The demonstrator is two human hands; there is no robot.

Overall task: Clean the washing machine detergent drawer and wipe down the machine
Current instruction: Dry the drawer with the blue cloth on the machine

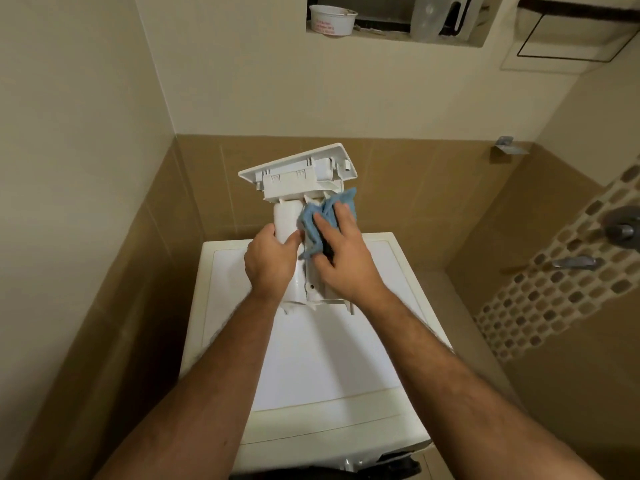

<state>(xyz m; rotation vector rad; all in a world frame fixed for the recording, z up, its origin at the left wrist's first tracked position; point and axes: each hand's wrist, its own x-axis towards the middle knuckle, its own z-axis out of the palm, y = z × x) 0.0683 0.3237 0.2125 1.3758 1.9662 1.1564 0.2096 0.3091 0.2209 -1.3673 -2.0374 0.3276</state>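
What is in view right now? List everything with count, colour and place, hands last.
detergent drawer: one, white, held up above the washing machine's far end, front panel away from the person
cloth: one, blue, pressed against the drawer's right side
washing machine: one, white, below the arms, in the corner
tub: one, white with red print, left in the wall niche
jug: one, clear plastic, right in the niche
taps: metal, on the mosaic wall at right; count unclear
bracket: one, metal, on the tiled back wall
left hand: grips the drawer's left side
right hand: presses the cloth on the drawer
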